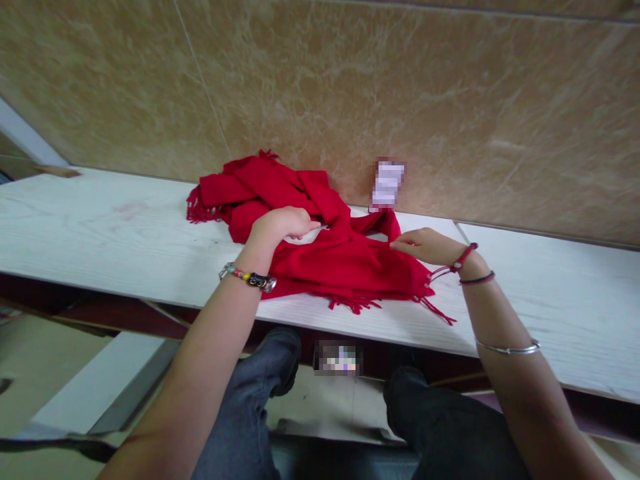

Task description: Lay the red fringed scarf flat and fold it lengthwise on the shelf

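Note:
A red scarf point(345, 270) with fringed ends lies loosely bunched across the white tabletop. Its thicker heap is at the back left, and a flatter part stretches toward the front right. My left hand point(285, 223) is over the middle of the scarf, fingers curled inward and fingertips against a fold; the grip is partly hidden. At the right side of the scarf, my right hand point(427, 245) pinches the upper edge of the flatter part between thumb and fingers. Fringe strands hang near the table's front edge.
A blurred-out upright card or phone point(387, 185) leans on the brown marbled wall point(400, 87) behind the scarf. The narrow white table point(100, 233) runs along that wall. My knees are below its front edge, with another blurred item point(337, 358) between them.

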The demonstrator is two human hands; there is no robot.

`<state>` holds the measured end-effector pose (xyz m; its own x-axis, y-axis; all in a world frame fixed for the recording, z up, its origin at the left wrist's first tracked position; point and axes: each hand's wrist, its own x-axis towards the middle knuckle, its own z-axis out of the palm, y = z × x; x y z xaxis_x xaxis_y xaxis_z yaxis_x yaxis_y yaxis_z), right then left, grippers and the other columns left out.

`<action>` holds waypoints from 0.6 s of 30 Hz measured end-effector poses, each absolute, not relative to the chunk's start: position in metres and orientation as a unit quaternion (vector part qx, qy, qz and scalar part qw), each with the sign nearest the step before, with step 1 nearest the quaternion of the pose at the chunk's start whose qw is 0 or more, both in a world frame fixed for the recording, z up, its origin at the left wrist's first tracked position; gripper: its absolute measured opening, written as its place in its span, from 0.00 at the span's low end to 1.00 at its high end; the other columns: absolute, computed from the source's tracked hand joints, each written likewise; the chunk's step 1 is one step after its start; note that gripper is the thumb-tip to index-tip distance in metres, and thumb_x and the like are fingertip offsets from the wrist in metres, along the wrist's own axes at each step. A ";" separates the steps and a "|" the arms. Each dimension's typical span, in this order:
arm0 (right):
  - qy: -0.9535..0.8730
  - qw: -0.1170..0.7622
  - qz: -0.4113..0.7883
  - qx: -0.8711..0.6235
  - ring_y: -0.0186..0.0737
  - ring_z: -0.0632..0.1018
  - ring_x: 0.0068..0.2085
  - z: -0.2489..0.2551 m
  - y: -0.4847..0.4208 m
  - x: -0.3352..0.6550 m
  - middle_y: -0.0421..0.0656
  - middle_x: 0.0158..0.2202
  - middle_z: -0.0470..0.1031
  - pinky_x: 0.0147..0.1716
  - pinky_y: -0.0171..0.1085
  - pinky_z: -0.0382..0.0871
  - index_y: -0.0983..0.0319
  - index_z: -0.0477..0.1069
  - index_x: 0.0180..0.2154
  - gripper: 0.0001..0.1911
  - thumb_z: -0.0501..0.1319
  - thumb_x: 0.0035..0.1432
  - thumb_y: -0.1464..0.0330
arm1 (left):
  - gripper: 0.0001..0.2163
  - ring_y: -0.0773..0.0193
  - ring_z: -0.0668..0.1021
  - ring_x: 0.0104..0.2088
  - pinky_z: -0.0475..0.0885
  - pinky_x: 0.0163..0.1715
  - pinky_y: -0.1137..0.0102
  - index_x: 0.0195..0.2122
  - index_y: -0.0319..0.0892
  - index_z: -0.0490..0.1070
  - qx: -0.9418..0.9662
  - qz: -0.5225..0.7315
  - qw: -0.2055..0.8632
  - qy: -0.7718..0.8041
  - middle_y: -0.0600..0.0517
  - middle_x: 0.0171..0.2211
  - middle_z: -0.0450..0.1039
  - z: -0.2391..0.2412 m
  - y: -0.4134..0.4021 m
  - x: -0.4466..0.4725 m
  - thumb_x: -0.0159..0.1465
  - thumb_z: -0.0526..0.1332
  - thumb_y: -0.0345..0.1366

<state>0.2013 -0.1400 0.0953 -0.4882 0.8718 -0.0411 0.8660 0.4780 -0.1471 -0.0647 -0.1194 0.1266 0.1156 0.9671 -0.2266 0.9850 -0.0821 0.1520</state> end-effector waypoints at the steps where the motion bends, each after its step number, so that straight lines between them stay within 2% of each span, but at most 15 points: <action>1: -0.850 0.048 0.055 -0.522 0.39 0.76 0.35 0.094 -0.138 0.198 0.43 0.34 0.79 0.34 0.35 0.65 0.60 0.76 0.31 0.18 0.49 0.62 0.63 | 0.16 0.61 0.76 0.28 0.65 0.30 0.72 0.26 0.39 0.76 0.743 -0.030 0.114 0.659 0.47 0.24 0.76 0.125 -0.118 -0.062 0.62 0.54 0.43; 5: -0.832 0.120 0.025 -0.540 0.41 0.76 0.43 0.080 -0.129 0.182 0.47 0.43 0.78 0.42 0.35 0.65 0.64 0.76 0.40 0.15 0.52 0.61 0.69 | 0.13 0.62 0.77 0.31 0.64 0.29 0.74 0.33 0.40 0.77 0.784 -0.060 0.084 0.612 0.47 0.34 0.78 0.109 -0.109 -0.051 0.58 0.59 0.43; 8: -0.840 0.108 0.032 -0.530 0.43 0.75 0.47 0.066 -0.124 0.171 0.51 0.46 0.76 0.46 0.36 0.65 0.67 0.74 0.44 0.15 0.55 0.60 0.69 | 0.12 0.61 0.77 0.33 0.64 0.29 0.74 0.37 0.41 0.77 0.784 -0.036 0.089 0.613 0.47 0.36 0.78 0.093 -0.100 -0.048 0.55 0.61 0.40; 13: -0.839 0.078 0.055 -0.535 0.45 0.77 0.42 0.057 -0.121 0.169 0.50 0.40 0.78 0.43 0.37 0.68 0.66 0.77 0.39 0.11 0.57 0.57 0.72 | 0.10 0.62 0.77 0.34 0.66 0.30 0.74 0.36 0.42 0.77 0.776 0.074 0.085 0.621 0.49 0.35 0.79 0.086 -0.090 -0.055 0.53 0.60 0.35; 18: -0.810 0.156 0.030 -0.564 0.42 0.78 0.40 0.063 -0.122 0.172 0.47 0.37 0.79 0.41 0.36 0.68 0.65 0.77 0.35 0.10 0.58 0.54 0.75 | 0.09 0.63 0.77 0.34 0.67 0.31 0.74 0.36 0.43 0.76 0.765 0.111 0.072 0.630 0.50 0.35 0.78 0.092 -0.092 -0.060 0.54 0.59 0.35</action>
